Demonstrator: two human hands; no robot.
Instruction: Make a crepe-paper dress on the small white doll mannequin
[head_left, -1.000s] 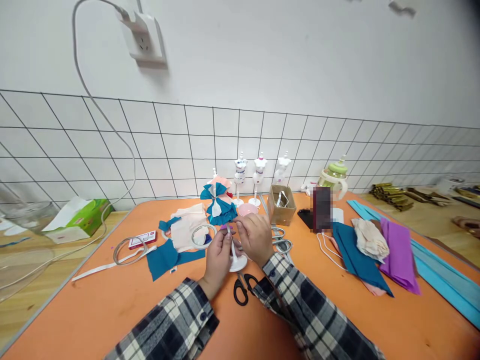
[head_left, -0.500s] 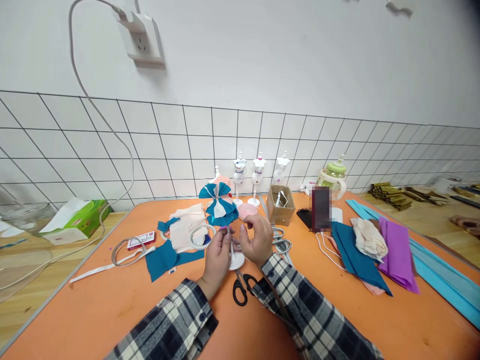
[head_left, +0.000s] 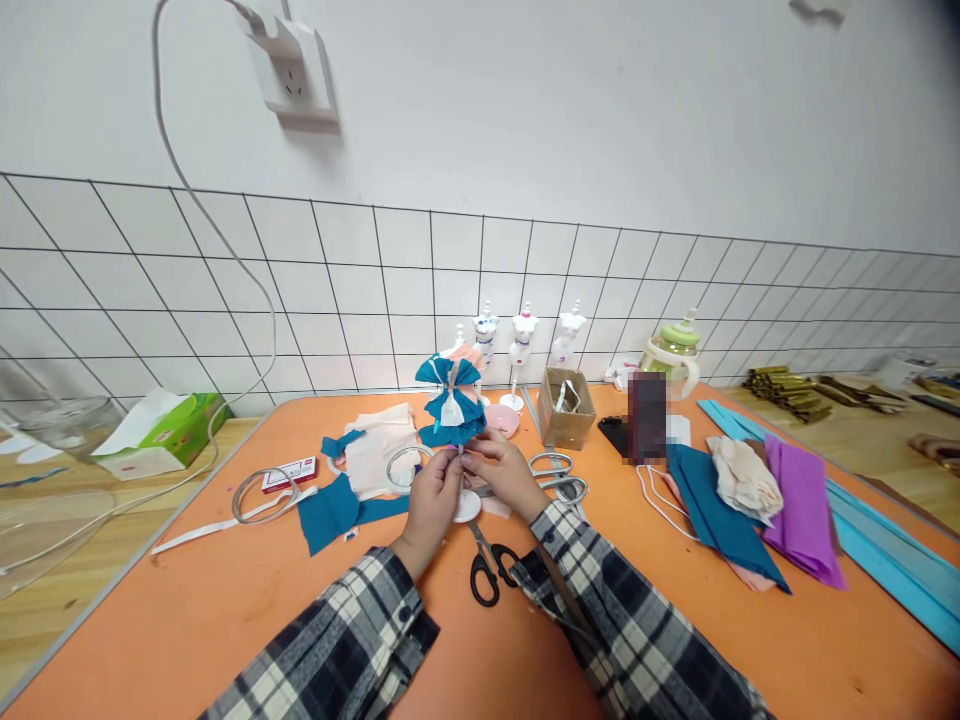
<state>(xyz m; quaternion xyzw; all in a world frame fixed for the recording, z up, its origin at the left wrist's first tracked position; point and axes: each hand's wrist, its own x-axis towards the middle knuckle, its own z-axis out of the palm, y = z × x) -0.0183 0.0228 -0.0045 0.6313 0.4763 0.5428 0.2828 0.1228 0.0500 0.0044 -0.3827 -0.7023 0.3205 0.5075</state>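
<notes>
A small dress form [head_left: 459, 334] stands in front of me, dressed in a teal and pale pink pleated dress [head_left: 453, 408] with a white band. Just under its hem, my left hand [head_left: 433, 497] is closed around the form's thin stem. My right hand [head_left: 510, 475] meets it from the other side, fingers closed at the same stem; the exact grip is partly hidden. The white round base [head_left: 466, 507] shows below both hands. Black-handled scissors [head_left: 484, 575] lie just in front of the base.
Three white dress forms [head_left: 524, 345] and a cardboard box [head_left: 568, 410] stand at the back. Larger metal scissors [head_left: 559, 480] lie right of my hands. Fabric pieces [head_left: 381, 450] and tape rolls are on the left; folded cloth [head_left: 802, 510], a phone and a bottle [head_left: 673, 355] are right.
My right hand has lowered and closed in at the stem beside my left hand. The dress form has tilted or shifted slightly to the right, and the view has moved a little.
</notes>
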